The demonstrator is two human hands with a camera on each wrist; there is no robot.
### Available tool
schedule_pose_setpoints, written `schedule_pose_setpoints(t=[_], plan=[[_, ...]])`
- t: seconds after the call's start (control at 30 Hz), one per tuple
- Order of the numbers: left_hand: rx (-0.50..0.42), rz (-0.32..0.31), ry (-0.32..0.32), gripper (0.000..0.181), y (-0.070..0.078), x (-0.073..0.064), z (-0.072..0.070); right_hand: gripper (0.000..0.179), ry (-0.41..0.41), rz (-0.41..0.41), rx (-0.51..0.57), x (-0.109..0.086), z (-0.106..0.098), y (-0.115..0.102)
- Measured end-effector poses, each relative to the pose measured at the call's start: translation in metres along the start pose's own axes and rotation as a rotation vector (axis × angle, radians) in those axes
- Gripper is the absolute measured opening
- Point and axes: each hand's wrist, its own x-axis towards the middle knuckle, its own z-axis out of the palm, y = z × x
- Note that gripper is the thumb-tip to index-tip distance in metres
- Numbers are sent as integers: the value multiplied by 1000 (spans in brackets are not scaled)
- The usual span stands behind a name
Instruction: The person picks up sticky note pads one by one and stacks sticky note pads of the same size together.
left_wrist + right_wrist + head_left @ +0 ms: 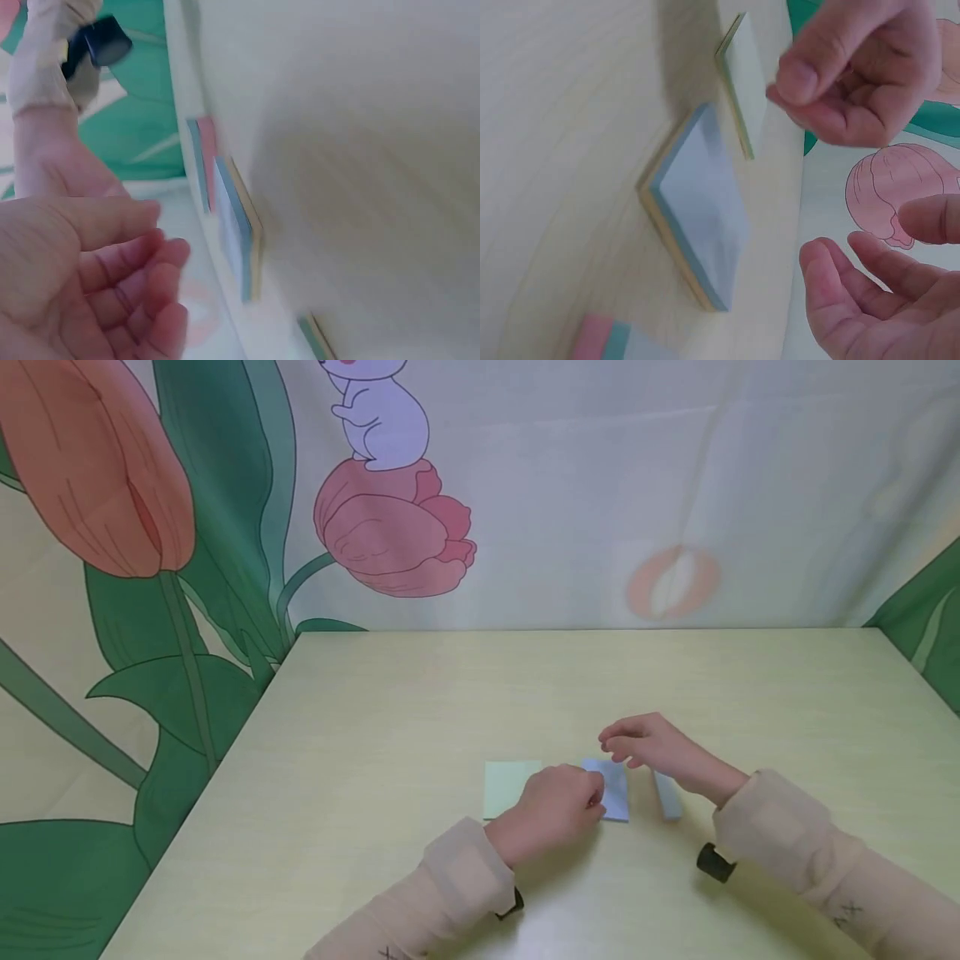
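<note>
On the table lie three flat pieces in a row. At the left is a pale green square (501, 785), partly covered by my left hand (558, 802) in the head view. Beside it sits a light blue square (701, 202) with a beige layer under its blue one. Farther right is a narrower pale blue piece (666, 797), whose edge shows a pink layer (592, 337). My left hand hangs over the squares, fingers loosely curled, thumb close to the fingertips, holding nothing visible. Above the blue pieces my right hand (648, 747) hovers, fingers parted and nothing between them.
The pale wooden table (375, 735) reaches back to a cloth backdrop (562, 485) printed with tulips and a white cartoon animal. Each wrist carries a black device (716, 862) below its beige sleeve (787, 827).
</note>
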Motion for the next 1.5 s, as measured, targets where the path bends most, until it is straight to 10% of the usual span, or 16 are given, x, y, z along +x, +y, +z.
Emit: schedule_pose_setpoints(t=[0.3,0.7,1.07,1.5], plan=[[-154,-140,123,10,-40,-11,-7,46,-100,80,298,6,17,-6],[-220,-359,106,37,-68,-27,-8,50,-92,191,505,15,43,-16],[-359,-439,77,41,-82,-33,-8,49,-81,309,771,22,66,-17],[-425,-446,72,43,-85,-30,-9,51,-73,334,804,29,66,-17]])
